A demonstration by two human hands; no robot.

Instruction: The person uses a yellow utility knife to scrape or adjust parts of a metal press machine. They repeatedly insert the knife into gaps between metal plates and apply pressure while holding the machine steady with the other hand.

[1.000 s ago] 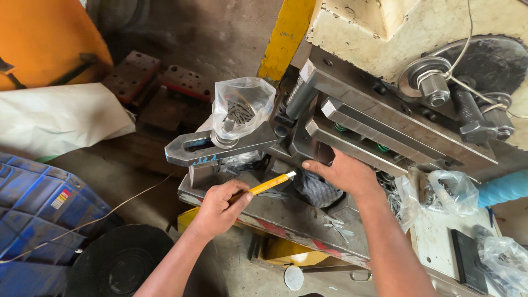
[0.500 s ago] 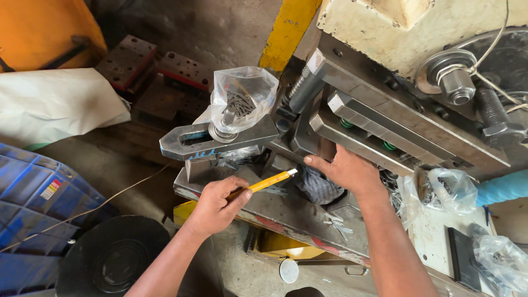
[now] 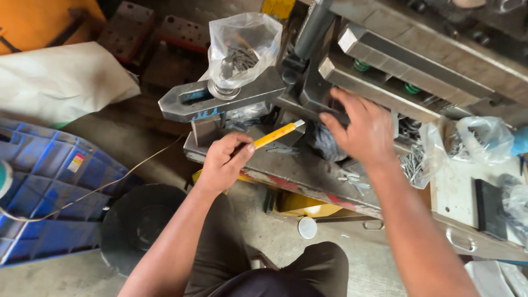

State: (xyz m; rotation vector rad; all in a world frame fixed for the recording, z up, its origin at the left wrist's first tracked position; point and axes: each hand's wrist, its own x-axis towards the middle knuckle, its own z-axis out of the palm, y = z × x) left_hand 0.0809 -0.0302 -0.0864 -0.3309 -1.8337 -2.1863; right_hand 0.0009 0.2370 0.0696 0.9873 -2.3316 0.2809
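The left hand (image 3: 223,162) is curling tight around a yellow-handled tool (image 3: 274,135), fingers and thumb pinching the handle, and the pale tip of that tool is pointing up and to the right, toward the dark opening under the steel die set (image 3: 396,66). The tool is hovering over the flat steel plate (image 3: 286,165) at the front of the machine. The right hand (image 3: 366,129) is lying spread, fingers splayed and pressing on the lower edge of the die set, holding nothing that can be seen.

Now the containers. A clear plastic bag (image 3: 242,41) is standing open on top of the slotted steel clamp bar (image 3: 220,96), and it is holding a heap of small dark metal pieces. Over to the right, another clear bag (image 3: 432,159) is lying on its side just beside the right wrist, spilling thin silvery pins. A third clear bag (image 3: 484,137) is sitting further right; what it holds cannot be told. A few loose pins (image 3: 349,179) are lying on the plate under the right hand.

Down on the floor, a blue plastic crate (image 3: 49,209) is lying at the left with a thin cord (image 3: 110,184) crossing it, and a black round disc (image 3: 140,223) is resting beside it.
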